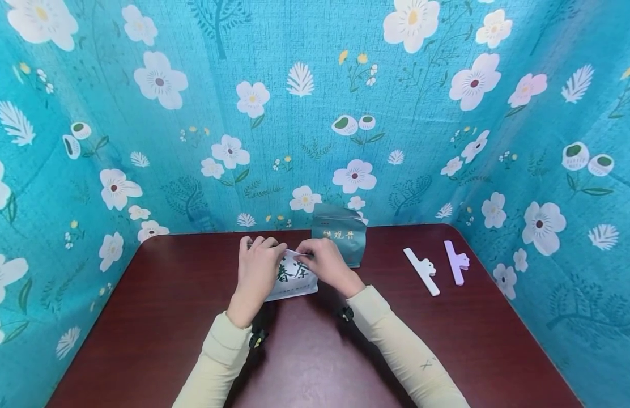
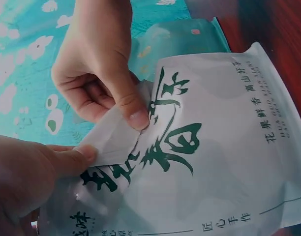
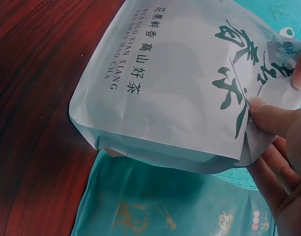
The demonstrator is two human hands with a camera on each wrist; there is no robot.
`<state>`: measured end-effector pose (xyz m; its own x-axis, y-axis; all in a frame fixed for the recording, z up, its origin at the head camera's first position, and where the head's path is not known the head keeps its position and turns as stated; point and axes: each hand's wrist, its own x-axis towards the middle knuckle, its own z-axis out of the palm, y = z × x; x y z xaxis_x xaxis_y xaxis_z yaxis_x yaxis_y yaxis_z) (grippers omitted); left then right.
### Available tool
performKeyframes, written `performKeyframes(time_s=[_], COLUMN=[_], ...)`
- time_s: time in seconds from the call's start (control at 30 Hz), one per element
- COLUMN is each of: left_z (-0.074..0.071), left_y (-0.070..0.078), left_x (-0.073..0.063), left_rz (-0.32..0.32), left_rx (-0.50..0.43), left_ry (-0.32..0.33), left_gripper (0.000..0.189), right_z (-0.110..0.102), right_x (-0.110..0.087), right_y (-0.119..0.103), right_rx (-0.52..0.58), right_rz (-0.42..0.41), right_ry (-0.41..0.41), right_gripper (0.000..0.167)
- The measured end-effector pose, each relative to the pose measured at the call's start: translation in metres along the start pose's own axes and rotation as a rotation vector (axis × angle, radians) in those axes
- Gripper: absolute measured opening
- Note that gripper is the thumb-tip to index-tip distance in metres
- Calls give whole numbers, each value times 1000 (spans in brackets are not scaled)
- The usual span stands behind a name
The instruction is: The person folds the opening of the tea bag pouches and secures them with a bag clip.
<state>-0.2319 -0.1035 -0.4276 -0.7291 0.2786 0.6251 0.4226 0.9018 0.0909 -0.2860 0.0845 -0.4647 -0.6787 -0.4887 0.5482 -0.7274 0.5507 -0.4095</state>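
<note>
A white tea bag (image 1: 297, 286) with green lettering stands on the table in front of me, its top folded over toward the printed face. My left hand (image 1: 256, 275) grips the left part of the fold, and my right hand (image 1: 329, 263) pinches the other part. In the left wrist view, both thumbs press on the folded flap (image 2: 108, 140), the right thumb close to the crease. The right wrist view has the bag's side gusset and my right hand (image 3: 283, 147), with its thumb on the front and fingers behind the fold.
Behind my right hand a green tea bag (image 1: 353, 249) with gold lettering stands upright. A white bag clip (image 1: 422, 273) and a lilac bag clip (image 1: 454, 263) lie on the table to the right. A blue floral curtain (image 1: 305, 141) surrounds the dark red-brown table (image 1: 182, 294).
</note>
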Motion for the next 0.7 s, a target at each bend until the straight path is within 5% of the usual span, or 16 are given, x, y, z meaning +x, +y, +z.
performKeyframes(time_s=[0.17,0.47,0.7], left_z=[1,12,18], left_y=[-2,-11,-15], left_x=[0,-3,-5], left_rz=[38,147,170], left_rx=[33,70,45], left_ry=[-7,117,162], left_gripper=[19,20,20], right_z=[1,0,0], right_x=[-1,0,0], right_y=[1,5,5], right_rx=[12,30,57], right_rz=[0,-64,-60], right_ry=[3,10,31], right_gripper=[5,2,5])
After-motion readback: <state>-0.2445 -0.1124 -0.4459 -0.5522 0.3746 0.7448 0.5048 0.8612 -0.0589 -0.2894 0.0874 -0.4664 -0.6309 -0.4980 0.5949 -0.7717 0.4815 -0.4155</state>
